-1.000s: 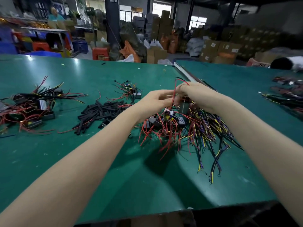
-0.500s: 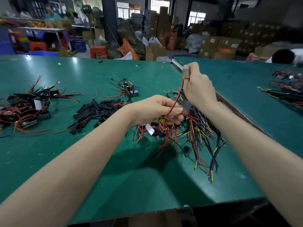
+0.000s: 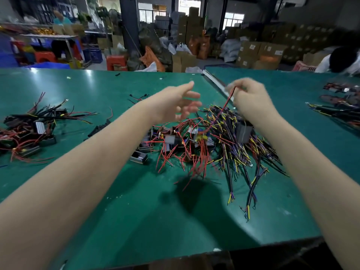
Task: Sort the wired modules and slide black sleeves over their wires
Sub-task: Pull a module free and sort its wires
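The left hand [image 3: 176, 103] had let go and spread its fingers above the tangled pile [image 3: 212, 141] mid-desk, while the right hand [image 3: 248, 99] stayed pinched on a red wire [image 3: 227, 103], lifting one grey module [image 3: 243, 132] free (sleeving probably came next).

Single head-worn view
Wide-angle, looking forward and down, close over the green tabletop [image 3: 97, 211], warehouse behind.

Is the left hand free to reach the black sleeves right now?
Probably yes: the left hand is open, holding nothing, and the black sleeves lie uncovered just left of its forearm.
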`<action>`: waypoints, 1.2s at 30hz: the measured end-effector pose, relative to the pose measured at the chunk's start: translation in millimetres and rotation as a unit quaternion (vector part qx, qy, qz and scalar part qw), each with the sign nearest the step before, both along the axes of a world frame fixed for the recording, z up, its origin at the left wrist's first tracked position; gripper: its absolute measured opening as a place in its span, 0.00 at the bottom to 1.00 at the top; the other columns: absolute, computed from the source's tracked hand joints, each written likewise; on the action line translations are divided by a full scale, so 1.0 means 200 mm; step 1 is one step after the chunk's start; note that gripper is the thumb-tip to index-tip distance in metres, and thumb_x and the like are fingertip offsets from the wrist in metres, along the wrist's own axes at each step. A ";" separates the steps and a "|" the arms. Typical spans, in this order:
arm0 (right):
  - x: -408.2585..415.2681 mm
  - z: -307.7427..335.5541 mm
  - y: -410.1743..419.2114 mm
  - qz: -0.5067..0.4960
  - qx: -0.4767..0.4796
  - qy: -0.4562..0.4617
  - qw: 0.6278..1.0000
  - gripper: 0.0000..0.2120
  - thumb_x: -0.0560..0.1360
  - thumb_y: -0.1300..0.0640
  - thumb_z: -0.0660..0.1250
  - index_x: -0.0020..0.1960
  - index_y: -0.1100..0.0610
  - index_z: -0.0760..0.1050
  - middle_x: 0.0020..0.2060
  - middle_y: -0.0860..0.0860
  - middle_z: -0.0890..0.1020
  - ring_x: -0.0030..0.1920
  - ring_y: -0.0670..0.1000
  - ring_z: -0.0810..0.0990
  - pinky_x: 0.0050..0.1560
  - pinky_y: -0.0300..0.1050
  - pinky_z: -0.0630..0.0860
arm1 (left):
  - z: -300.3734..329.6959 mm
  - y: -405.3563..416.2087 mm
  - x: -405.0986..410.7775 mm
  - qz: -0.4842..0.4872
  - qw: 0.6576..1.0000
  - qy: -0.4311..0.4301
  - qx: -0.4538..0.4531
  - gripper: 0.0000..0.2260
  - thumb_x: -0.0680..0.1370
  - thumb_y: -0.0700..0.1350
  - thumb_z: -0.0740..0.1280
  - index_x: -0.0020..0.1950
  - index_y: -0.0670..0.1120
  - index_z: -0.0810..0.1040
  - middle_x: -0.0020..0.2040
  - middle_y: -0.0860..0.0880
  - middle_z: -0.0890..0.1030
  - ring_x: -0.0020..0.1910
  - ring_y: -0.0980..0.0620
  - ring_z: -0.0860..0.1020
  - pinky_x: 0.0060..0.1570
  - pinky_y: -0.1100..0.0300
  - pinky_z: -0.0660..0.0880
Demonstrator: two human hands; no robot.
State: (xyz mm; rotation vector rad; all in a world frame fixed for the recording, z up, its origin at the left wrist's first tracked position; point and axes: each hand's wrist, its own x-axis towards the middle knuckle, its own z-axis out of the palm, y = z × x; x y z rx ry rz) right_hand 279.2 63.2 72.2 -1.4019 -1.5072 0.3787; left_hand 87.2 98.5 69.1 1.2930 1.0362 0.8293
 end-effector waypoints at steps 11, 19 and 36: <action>-0.04 -0.20 0.00 0.069 -0.256 0.287 0.921 0.10 0.80 0.59 0.53 0.46 0.53 0.73 0.23 0.47 0.65 0.17 0.43 0.56 0.19 0.30 0.52 | -0.11 -0.08 0.03 0.059 0.941 0.233 0.238 0.16 0.82 0.55 0.55 0.56 0.47 0.77 0.50 0.50 0.81 0.50 0.50 0.78 0.49 0.58 0.73; -0.13 -0.16 -0.02 0.157 -0.287 0.318 0.890 0.09 0.81 0.57 0.54 0.47 0.54 0.72 0.21 0.46 0.68 0.17 0.42 0.57 0.17 0.31 0.50 | -0.36 -0.29 -0.12 -0.111 0.989 0.000 0.096 0.08 0.76 0.47 0.66 0.54 0.51 0.79 0.46 0.52 0.84 0.47 0.53 0.75 0.44 0.64 0.73; -0.45 -0.55 -0.14 -0.097 0.074 -0.025 0.992 0.15 0.75 0.50 0.68 0.59 0.53 0.71 0.52 0.51 0.75 0.55 0.54 0.71 0.58 0.50 0.65 | -0.55 -0.34 -0.37 0.062 0.979 -0.185 0.061 0.10 0.66 0.43 0.70 0.47 0.47 0.81 0.33 0.56 0.75 0.31 0.62 0.75 0.34 0.69 0.74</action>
